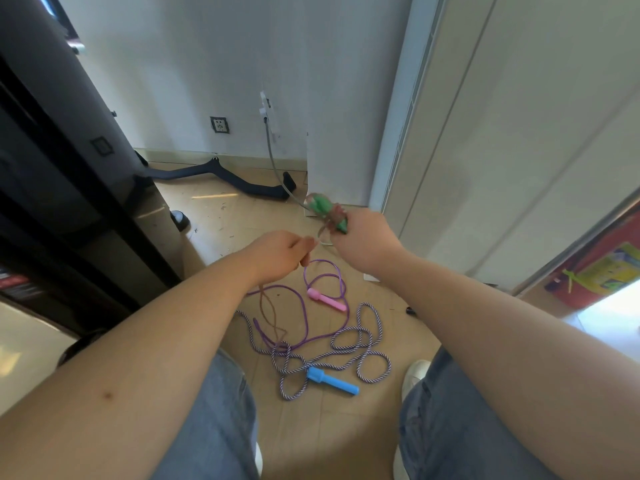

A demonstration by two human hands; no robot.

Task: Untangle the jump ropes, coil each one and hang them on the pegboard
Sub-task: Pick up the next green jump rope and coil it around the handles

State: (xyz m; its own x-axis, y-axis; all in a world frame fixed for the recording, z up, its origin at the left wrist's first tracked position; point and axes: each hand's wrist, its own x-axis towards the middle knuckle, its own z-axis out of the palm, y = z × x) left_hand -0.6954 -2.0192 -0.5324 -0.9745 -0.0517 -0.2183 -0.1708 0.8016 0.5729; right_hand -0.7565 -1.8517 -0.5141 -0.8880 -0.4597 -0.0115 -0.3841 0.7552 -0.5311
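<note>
My right hand (367,237) grips green handles (327,211) with a brownish clear rope wound around them. My left hand (280,252) pinches the same rope (268,308), which hangs down to the tangle on the floor. Below lie a purple rope (323,271) with a pink handle (325,299) and a purple-and-white braided rope (363,336) with a blue handle (332,379). The ropes cross in a knot (280,348) between my knees. No pegboard is in view.
A dark cabinet (69,188) stands on the left, a white wall with a socket (219,124) and a grey cable (273,161) ahead, and a pale door panel (502,133) on the right. A black curved bar (221,171) lies by the skirting. A red box (602,268) sits at the right.
</note>
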